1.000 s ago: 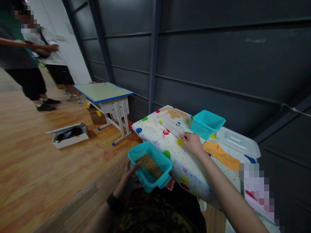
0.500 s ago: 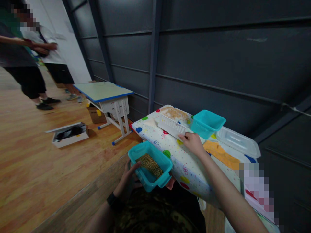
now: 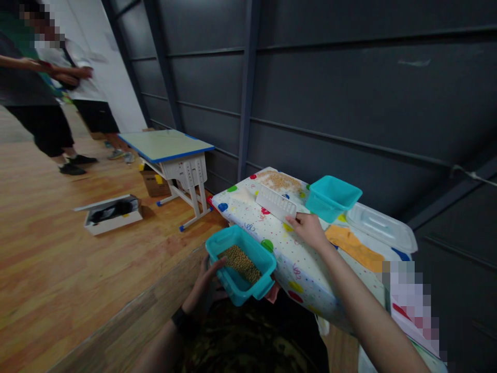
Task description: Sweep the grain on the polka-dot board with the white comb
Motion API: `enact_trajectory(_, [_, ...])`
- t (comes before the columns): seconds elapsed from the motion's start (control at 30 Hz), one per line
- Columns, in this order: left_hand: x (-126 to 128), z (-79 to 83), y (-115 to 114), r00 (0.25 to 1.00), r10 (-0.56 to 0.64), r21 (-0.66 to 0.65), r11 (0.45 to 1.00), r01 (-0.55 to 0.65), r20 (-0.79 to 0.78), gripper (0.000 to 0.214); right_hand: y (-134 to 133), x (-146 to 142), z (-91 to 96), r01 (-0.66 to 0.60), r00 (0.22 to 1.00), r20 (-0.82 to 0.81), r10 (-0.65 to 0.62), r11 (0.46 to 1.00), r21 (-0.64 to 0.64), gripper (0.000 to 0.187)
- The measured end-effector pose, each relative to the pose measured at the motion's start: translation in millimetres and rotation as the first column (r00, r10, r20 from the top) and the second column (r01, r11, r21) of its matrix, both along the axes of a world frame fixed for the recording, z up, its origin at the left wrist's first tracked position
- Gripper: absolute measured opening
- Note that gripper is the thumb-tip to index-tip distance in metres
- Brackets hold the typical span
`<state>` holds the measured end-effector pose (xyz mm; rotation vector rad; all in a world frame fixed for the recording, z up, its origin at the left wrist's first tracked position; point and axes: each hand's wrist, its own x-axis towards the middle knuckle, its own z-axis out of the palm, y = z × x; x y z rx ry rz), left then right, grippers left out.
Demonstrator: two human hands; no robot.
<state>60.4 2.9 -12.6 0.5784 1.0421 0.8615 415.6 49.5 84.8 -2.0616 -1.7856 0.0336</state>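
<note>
My left hand (image 3: 206, 284) grips a teal plastic container (image 3: 217, 237) by its near left side, thumb over the rim. Inside, small greenish-brown beans (image 3: 241, 263) lie heaped in a band across the bottom. The container is held at the table's near edge, above my lap. With my right hand (image 3: 307, 228) I pinch the right end of a white slotted plastic tray (image 3: 275, 203), tipped on the patterned tablecloth (image 3: 248, 210). Just beyond the tray, pale yellowish beans (image 3: 282, 181) are spread over the far end of the table.
A second teal container (image 3: 333, 199) stands on the table at the right, beside a clear plastic lid (image 3: 382, 227) and an orange cloth (image 3: 354, 246). A dark panelled wall (image 3: 330, 93) runs behind. Left are a desk (image 3: 166, 144), an open white box (image 3: 114, 213) and two standing people.
The white tray has tilted a little more and its left end has shifted slightly right. My left hand and the container of beans have hardly moved.
</note>
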Motion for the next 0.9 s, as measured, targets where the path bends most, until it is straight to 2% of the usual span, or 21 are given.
enact_trajectory(0.13, [0,1.9,0,0.999,-0.003,-0.016,1.000,0.003,0.036,0.106,-2,1,-2.0,-0.068,0.995,-0.079,0.069,0.998,0.020,0.052])
enact_trajectory(0.27, [1,4.9,-1,0.999,-0.004,-0.014,1.000,0.005,0.031,0.104,-3,6,-2.4,-0.099,0.979,-0.171,0.109,0.993,0.068,0.054])
enact_trajectory(0.43, [1,5.9,-1,1.000,-0.019,-0.002,1.000,0.019,0.022,0.102,-2,9,-3.9,-0.043,0.985,-0.163,0.055,0.996,0.075,0.050])
enact_trajectory(0.6, [2,9.7,-2,0.999,0.001,-0.023,1.000,0.000,0.032,0.106,-3,10,-4.1,-0.057,0.978,-0.200,0.063,0.998,0.035,0.049])
enact_trajectory(0.8, [2,15.5,-4,0.999,-0.006,-0.026,1.000,0.008,0.054,0.111,0,14,-2.0,0.066,0.990,-0.133,-0.057,0.996,0.061,0.048])
enact_trajectory(0.9, [3,16.5,-4,0.999,-0.007,-0.033,0.999,0.008,0.050,0.110,0,15,-2.3,0.078,0.990,-0.120,-0.073,0.996,0.039,0.047])
